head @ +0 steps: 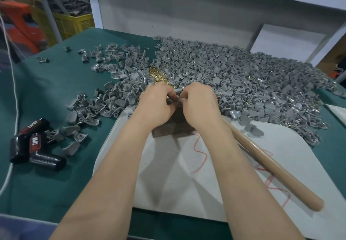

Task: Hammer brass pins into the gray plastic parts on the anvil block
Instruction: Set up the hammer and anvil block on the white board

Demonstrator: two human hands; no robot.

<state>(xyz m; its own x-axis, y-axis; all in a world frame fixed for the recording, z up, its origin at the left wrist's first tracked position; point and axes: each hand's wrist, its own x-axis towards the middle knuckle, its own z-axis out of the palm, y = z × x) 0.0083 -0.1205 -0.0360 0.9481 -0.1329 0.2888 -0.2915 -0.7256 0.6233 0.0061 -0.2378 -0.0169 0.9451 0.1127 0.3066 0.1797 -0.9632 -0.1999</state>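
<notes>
Two hands meet over the block [174, 125]: left hand [157, 99] and right hand [198, 101] both pinch one gray part [171, 100], fingers curled, wrists dipped, forearms converging. Any pin is hidden. Risk: a pin seated askew may bend, or the part may slip off. Pins [159, 76] lie just beyond, the hammer [271, 166] beside the right forearm.

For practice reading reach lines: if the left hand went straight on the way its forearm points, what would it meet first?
Probably the heap of brass pins just beyond the left hand, among gray plastic parts; depth is unclear from this view.
</notes>
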